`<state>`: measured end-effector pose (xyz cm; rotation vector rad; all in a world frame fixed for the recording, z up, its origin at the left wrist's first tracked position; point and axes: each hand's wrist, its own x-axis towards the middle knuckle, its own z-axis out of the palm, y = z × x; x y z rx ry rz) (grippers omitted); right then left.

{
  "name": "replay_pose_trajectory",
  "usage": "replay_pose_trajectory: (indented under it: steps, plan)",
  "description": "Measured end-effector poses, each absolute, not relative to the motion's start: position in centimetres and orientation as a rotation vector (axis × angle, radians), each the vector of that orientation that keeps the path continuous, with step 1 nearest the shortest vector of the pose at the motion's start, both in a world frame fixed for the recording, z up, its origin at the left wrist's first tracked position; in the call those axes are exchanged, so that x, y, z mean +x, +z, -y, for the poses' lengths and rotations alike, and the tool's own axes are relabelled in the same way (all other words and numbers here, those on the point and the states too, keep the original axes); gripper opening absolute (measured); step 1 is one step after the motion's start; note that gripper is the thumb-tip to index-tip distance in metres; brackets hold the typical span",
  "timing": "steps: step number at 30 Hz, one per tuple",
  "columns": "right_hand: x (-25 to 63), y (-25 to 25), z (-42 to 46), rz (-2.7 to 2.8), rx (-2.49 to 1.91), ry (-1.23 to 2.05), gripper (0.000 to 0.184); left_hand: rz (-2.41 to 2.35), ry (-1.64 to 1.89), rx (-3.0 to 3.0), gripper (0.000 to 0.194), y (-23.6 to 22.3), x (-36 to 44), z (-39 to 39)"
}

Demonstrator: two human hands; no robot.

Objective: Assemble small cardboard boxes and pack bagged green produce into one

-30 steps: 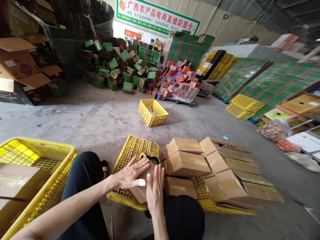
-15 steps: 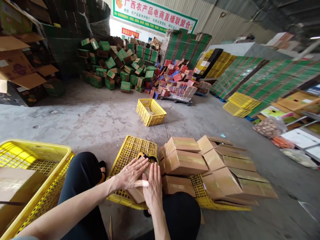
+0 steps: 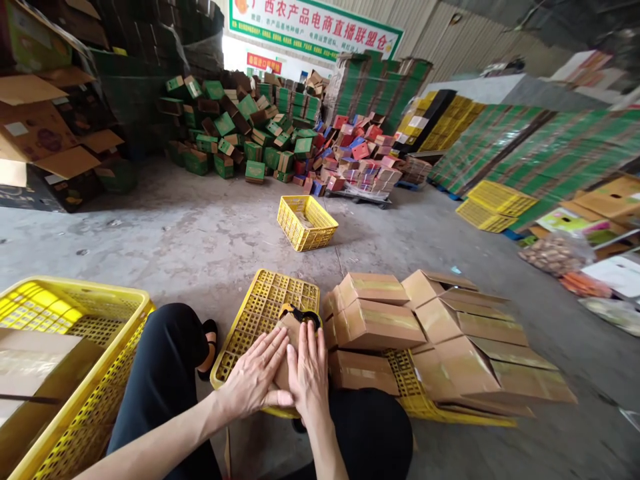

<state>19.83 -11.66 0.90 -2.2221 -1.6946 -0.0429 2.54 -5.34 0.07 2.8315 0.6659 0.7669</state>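
Both of my hands lie flat on a small brown cardboard box (image 3: 283,378), covering most of it. My left hand (image 3: 257,373) has its fingers stretched out, with the thumb pointing toward the other hand. Right beside it, my right hand (image 3: 307,367) rests palm down with straight fingers. Neither hand grips anything. The box sits on a yellow plastic crate (image 3: 260,301) whose perforated face is up, between my knees. Just beyond my fingertips is a black and yellow tape dispenser (image 3: 311,316), partly hidden by the box and right hand.
Cardboard boxes (image 3: 383,323) are stacked on another yellow crate (image 3: 403,373) to the right. At left stands a large yellow crate (image 3: 113,360) holding a carton (image 3: 37,363). A smaller yellow basket (image 3: 307,230) is on the floor ahead, before heaped green boxes (image 3: 255,171).
My left hand has slid back toward me and left, off the right hand's edge, so more of the box shows between them. The view has shifted slightly.
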Motion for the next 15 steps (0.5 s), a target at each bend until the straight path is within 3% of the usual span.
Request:
replay_pose_trajectory:
  steps: [8, 11, 15]
  plan:
    - [20.1, 2.0, 11.9, 1.791, -2.356, 0.009, 0.067, -0.584, 0.732, 2.729, 0.096, 0.5, 1.8, 5.0]
    - [20.3, 3.2, 11.4, 1.869, -2.289, -0.077, 0.064, -0.562, 0.705, 2.717, 0.089, 0.4, 0.5, 6.4]
    - [20.3, 4.8, 8.4, 2.000, -2.140, -0.129, 0.064, -0.586, 0.715, 2.715, 0.093, -0.3, 0.0, 8.3]
